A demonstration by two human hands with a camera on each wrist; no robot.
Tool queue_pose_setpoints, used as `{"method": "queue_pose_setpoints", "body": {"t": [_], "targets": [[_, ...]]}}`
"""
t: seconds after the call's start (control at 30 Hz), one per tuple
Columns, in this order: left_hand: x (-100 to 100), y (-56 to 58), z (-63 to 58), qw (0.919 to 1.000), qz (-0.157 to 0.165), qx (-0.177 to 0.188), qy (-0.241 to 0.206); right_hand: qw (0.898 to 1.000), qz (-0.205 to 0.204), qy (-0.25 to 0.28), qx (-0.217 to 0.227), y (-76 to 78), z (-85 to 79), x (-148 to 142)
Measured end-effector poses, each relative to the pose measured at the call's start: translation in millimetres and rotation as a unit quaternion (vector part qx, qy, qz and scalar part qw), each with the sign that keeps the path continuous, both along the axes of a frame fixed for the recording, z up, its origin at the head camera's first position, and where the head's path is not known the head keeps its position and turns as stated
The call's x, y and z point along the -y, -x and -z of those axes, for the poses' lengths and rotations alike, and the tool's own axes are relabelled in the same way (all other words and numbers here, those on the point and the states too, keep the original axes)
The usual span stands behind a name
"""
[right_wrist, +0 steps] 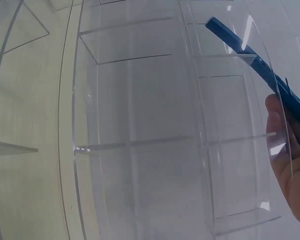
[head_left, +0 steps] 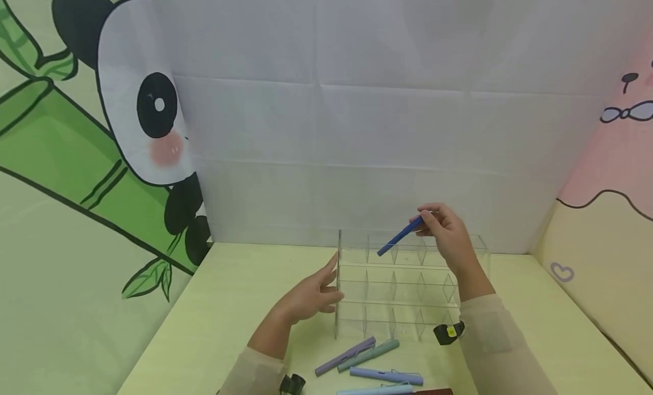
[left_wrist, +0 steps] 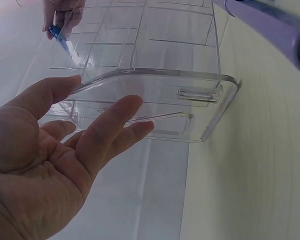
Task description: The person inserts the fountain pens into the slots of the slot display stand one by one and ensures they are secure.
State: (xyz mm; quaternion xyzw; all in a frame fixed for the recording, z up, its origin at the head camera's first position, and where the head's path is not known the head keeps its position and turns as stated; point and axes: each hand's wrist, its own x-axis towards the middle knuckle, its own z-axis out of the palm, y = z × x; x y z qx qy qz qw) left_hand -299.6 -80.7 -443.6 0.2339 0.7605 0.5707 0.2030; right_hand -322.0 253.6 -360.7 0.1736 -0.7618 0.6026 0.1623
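Note:
A dark blue pen [head_left: 400,236] slants down to the left over the top row of a clear acrylic organizer [head_left: 388,265] with several divided compartments. My right hand [head_left: 448,236] pinches the pen's upper end between thumb and fingers. In the right wrist view the pen [right_wrist: 245,50] shows partly through the clear plastic. At the organizer's left side, my left hand [head_left: 308,296] has its fingers extended and spread against the side panel. The left wrist view shows the fingers and thumb near that panel's rounded edge [left_wrist: 155,74], holding no pen.
In front of the organizer lie a purple pen [head_left: 344,357], a green pen [head_left: 368,355] and a periwinkle pen [head_left: 385,376]. Nearer still are a light blue pen [head_left: 374,390] and a dark red one [head_left: 433,391], cut by the frame. A pale cloth [head_left: 316,128] hangs behind the table.

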Motion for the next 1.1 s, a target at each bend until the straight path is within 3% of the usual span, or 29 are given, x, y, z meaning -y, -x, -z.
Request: {"method": "queue_pose_setpoints", "body": {"t": [0.2, 0.43, 0.87, 1.1], "targets": [[-0.2, -0.4, -1.0, 1.0, 0.005, 0.001, -0.007, 0.994, -0.061, -0.083, 0.026, 1.5, -4.7, -5.8], [0.7, -0.5, -0.7, 1.0, 0.003, 0.003, -0.006, 0.988, -0.112, -0.102, 0.028, 5.2, -7.2, -6.6], [1.6, -1.5, 1.5, 1.0, 0.005, 0.003, -0.006, 0.986, -0.113, -0.117, 0.023, -1.3, -3.4, -3.4], [1.3, -1.3, 1.2, 0.9999, 0.003, 0.006, -0.008, 0.986, -0.099, -0.131, -0.005, -3.0, -1.9, -2.2]]}}
